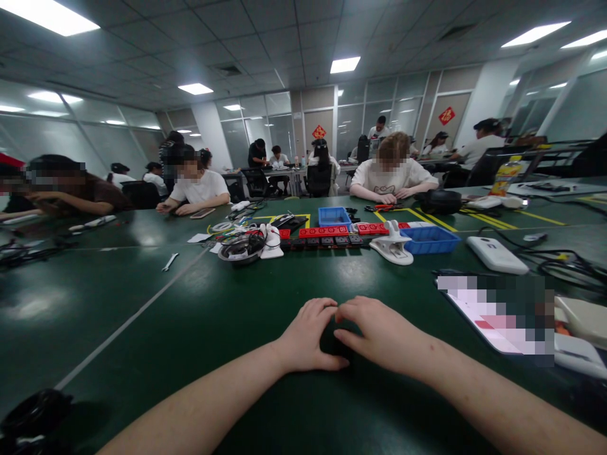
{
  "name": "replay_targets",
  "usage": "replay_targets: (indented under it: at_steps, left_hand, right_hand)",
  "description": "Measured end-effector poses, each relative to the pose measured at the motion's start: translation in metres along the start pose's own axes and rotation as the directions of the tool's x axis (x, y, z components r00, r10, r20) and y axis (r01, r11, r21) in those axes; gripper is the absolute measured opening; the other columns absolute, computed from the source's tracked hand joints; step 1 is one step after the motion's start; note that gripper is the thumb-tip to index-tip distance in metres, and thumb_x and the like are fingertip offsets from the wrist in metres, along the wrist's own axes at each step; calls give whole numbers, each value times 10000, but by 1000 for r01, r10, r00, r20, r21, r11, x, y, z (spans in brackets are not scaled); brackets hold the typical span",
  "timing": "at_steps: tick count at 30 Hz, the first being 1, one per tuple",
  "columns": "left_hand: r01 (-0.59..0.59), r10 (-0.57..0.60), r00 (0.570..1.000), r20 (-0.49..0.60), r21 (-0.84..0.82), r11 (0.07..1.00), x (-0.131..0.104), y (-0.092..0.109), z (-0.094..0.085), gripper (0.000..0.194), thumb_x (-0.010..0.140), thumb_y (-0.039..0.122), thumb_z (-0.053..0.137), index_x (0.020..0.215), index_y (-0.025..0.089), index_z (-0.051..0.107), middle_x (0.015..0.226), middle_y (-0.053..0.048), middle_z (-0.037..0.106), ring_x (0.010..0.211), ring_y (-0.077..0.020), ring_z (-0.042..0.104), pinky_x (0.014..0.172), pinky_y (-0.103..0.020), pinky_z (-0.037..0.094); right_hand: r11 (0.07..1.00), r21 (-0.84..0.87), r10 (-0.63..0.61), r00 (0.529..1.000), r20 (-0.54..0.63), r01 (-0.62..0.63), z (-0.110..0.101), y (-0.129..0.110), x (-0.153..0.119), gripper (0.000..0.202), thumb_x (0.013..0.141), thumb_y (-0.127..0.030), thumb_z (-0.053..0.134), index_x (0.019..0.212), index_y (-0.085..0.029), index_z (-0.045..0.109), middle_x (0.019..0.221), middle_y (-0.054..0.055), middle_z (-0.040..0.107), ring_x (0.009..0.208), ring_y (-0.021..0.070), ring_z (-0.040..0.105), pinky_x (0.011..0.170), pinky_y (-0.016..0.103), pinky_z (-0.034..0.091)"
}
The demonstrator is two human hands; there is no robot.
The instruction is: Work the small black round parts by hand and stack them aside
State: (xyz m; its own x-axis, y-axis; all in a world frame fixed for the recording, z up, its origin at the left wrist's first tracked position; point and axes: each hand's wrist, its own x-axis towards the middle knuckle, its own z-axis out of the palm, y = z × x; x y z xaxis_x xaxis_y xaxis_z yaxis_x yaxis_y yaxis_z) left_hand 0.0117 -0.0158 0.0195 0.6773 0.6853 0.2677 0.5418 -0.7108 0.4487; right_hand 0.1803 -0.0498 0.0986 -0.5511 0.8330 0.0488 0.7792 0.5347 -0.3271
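Note:
My left hand (pixel 310 335) rests on the green table (pixel 227 309), its thumb stretched out away from the fingers. Opposite it, my right hand (pixel 377 332) is bent at the wrist, with curved fingers and the thumb held apart from them. The fingertips of both hands meet or nearly meet at the top. A dark patch lies in the gap between the hands; whether it is shadow or a small black thing I cannot tell. Nothing held is visible in either hand.
Ahead stand red and black socket strips (pixel 327 237), a blue bin (pixel 429 240), a white clip (pixel 393 246) and a metal bowl (pixel 241 248) with cables. A wrench (pixel 169 261) lies left, a phone (pixel 493 316) right. Across the table a person (pixel 393 174) sits.

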Motion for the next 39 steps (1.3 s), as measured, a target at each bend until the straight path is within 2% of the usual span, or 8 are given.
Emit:
replay_targets:
  at_steps: [5, 9, 12, 19, 22, 28, 34, 39]
  left_hand:
    - [-1, -2, 1000, 25, 93, 996, 0, 3, 3, 592, 522, 611, 667, 942, 210, 551, 1008, -41, 503, 988, -239, 465, 1008, -489, 215]
    - [-7, 5, 1000, 16, 128, 992, 1, 5, 6, 371, 611, 501, 660, 792, 190, 572, 881, -23, 522, 861, -196, 490, 888, -383, 361]
    - [-12, 11, 1000, 13, 122, 992, 2, 5, 7, 341, 614, 457, 663, 802, 184, 581, 882, -32, 526, 842, -198, 487, 777, -325, 406]
    - [-19, 18, 1000, 16, 51, 999, 3, -2, 8, 367, 598, 386, 691, 882, 179, 587, 926, -37, 539, 869, -202, 493, 807, -326, 401]
    - [-18, 18, 999, 45, 2, 1000, 3, -3, 5, 342, 600, 356, 706, 873, 185, 590, 934, -30, 538, 872, -194, 495, 793, -311, 409]
    - [-43, 47, 993, 110, -37, 998, 5, -7, 2, 277, 622, 385, 712, 818, 210, 622, 956, -13, 530, 923, -194, 484, 817, -309, 393]
    - [-49, 55, 990, 128, -48, 998, 5, -9, 3, 252, 619, 364, 718, 792, 207, 626, 985, -18, 528, 954, -207, 474, 849, -321, 378]
    - [-34, 42, 992, 121, -63, 997, 4, -6, 0, 506, 582, 452, 719, 1007, 227, 560, 1024, -33, 524, 961, -222, 474, 859, -350, 385]
  right_hand:
    - [982, -103, 170, 981, 97, -161, 8, -2, 3, 251, 768, -365, 505, 863, -160, 613, 809, 77, 631, 734, 215, 582, 622, 293, 422]
    - [961, -206, 214, 968, 133, -184, 12, -6, 6, 245, 767, -353, 523, 818, -140, 632, 805, 96, 642, 743, 233, 593, 633, 306, 426]
    - [965, -220, 176, 976, 130, -145, 12, -6, 6, 232, 768, -342, 531, 817, -143, 640, 814, 98, 645, 761, 236, 593, 666, 321, 426]
    - [984, -158, 97, 989, 108, -80, 13, -4, 4, 248, 725, -250, 556, 954, -172, 610, 902, 89, 622, 807, 230, 582, 729, 353, 419]
    - [993, -117, -2, 992, 123, 16, 11, 0, 3, 245, 704, -175, 555, 943, -177, 611, 910, 76, 615, 811, 203, 575, 730, 319, 420]
    - [964, 24, -266, 948, 177, 266, 12, 15, 2, 320, 690, -36, 476, 877, -222, 657, 944, 13, 626, 879, 155, 552, 772, 257, 398]
    - [957, 37, -289, 930, 226, 288, 17, 19, 5, 327, 678, -21, 466, 798, -225, 691, 865, -2, 654, 877, 151, 547, 803, 263, 375]
    - [947, 73, -321, 914, 248, 313, 0, 13, -2, 265, 726, -123, 516, 871, -267, 686, 1100, -18, 579, 947, 173, 527, 807, 279, 383]
